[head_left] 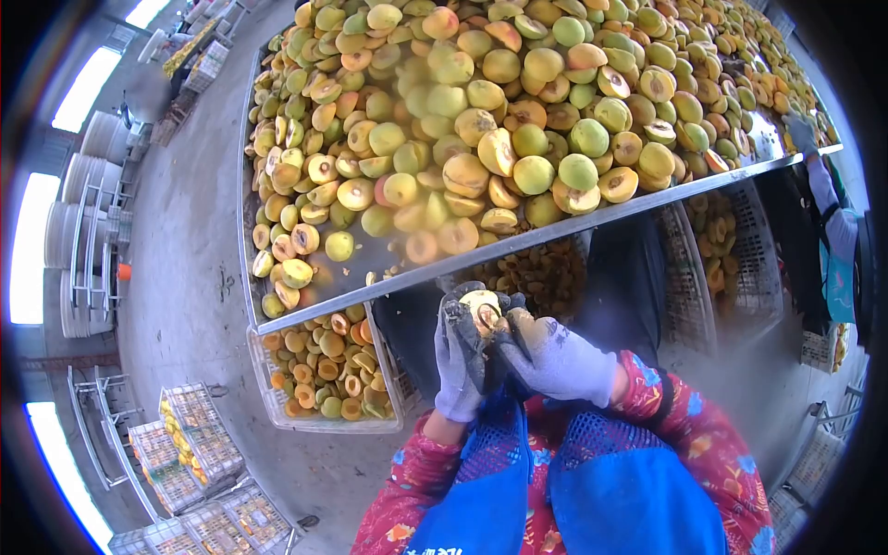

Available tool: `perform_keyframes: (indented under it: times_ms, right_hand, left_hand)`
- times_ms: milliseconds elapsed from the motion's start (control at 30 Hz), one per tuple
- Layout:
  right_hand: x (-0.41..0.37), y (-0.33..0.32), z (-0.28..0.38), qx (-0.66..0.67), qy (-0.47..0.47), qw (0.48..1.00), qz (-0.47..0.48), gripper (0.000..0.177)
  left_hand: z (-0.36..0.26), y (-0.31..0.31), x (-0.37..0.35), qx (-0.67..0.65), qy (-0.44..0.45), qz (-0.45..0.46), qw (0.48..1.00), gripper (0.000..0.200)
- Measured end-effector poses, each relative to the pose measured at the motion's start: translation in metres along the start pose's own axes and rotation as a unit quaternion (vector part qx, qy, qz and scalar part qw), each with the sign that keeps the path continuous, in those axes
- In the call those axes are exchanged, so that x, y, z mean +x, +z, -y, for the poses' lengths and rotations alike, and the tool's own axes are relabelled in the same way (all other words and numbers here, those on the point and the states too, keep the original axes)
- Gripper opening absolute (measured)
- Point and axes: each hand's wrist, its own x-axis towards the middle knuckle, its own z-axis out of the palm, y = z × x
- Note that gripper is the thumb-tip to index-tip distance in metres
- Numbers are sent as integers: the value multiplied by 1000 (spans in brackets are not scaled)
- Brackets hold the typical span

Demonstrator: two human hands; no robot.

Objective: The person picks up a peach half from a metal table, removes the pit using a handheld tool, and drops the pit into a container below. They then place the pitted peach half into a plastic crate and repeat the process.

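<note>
Close in front of my body, below the table's edge, both my gloved hands are closed around a cut peach half [481, 303], its pale flesh and brown hollow or pit facing up. My left hand [460, 351] wraps it from the left, in a grey-white glove with dark, dirty fingers. From the right, my right hand [553, 353] presses its thumb and fingers against the fruit. Whether a small tool is in the right hand is hidden. Above them, many whole and halved yellow-green peaches [575, 172] lie piled on the metal table [444, 270].
Under the table's left corner stands a white crate [324, 425] of halved fruit. More crates [689, 277] stand under the table at right. A co-worker's gloved hand [801, 134] is at the right edge. Stacked crates [199, 430] and a metal rack [102, 435] are on the floor at left.
</note>
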Motion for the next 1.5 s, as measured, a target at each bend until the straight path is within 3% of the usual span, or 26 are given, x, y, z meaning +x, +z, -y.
perform_keyframes:
  times_ms: [100,133,167,200,233,267,367,500,600,667,800,833,867,900,933,967,1033,1067,1133,1167,1200,1233,1333,1433,1500]
  right_hand:
    - [3,-8,-1,162,57,985,3,20]
    - [3,-9,-1,156,59,986,0,22]
    - [3,-10,-2,150,61,987,-2,24]
    - [-2,-3,-5,59,100,993,4,29]
    - [-4,-2,-8,19,77,997,-4,30]
    - [-5,-1,-10,-21,55,998,-13,31]
    - [-4,-4,-3,-52,60,996,-39,31]
    - [-4,-4,0,-13,107,994,-17,29]
    - [-10,1,-13,-111,-22,994,8,26]
    - [-13,4,-17,-84,-22,996,-1,26]
    - [-12,-3,-26,-40,-59,997,12,23]
    - [-11,-7,-24,102,53,993,34,24]
    - [-5,-20,-13,240,162,955,55,26]
    - [-2,-27,-8,372,267,886,76,27]
    - [-3,-28,-13,454,261,847,90,32]
    - [-4,-35,-16,540,361,746,145,36]
    - [-8,-31,-28,551,378,726,163,38]
    - [-9,-27,-29,533,366,748,147,38]
    - [-14,-19,-27,495,345,789,119,38]
    - [-15,-18,-26,499,354,782,120,38]
    - [-14,-19,-25,501,362,776,121,37]
    - [-14,-20,-24,504,370,771,121,36]
    - [-15,-34,-25,586,405,680,171,36]
    - [-24,-27,-35,761,378,500,168,38]
    - [-27,-21,-47,847,347,343,210,39]
  left_hand:
    - [4,10,1,-112,-8,-48,992,42]
    - [2,11,2,-159,-27,-55,985,39]
    - [-3,10,3,32,33,-35,998,39]
    - [-9,8,5,220,92,-14,971,39]
    - [-13,7,8,400,149,8,904,39]
    - [-12,8,11,380,163,20,911,41]
    - [-18,20,12,187,54,-12,981,40]
    - [-10,22,9,188,81,-21,979,40]
    - [-5,21,7,229,97,-29,968,40]
    - [3,18,5,248,93,-47,963,39]
    - [32,16,5,0,25,-94,995,42]
    - [31,17,5,-27,17,-75,997,45]
    - [23,23,7,-55,10,-58,997,48]
    - [18,26,7,-83,0,-42,996,51]
    - [20,19,9,-32,4,-9,999,52]
    - [23,12,11,-41,-26,-4,999,51]
    - [26,1,16,-57,-85,9,995,50]
    - [19,0,19,53,-87,19,995,31]
    - [9,-3,24,239,-69,69,966,28]
    - [6,-3,24,329,-61,93,938,26]
    - [6,4,22,391,43,73,917,26]
    - [8,10,18,393,45,40,918,27]
    - [10,29,7,347,53,-42,935,28]
    - [11,29,12,318,78,-22,945,29]
    - [9,24,16,284,61,40,956,34]
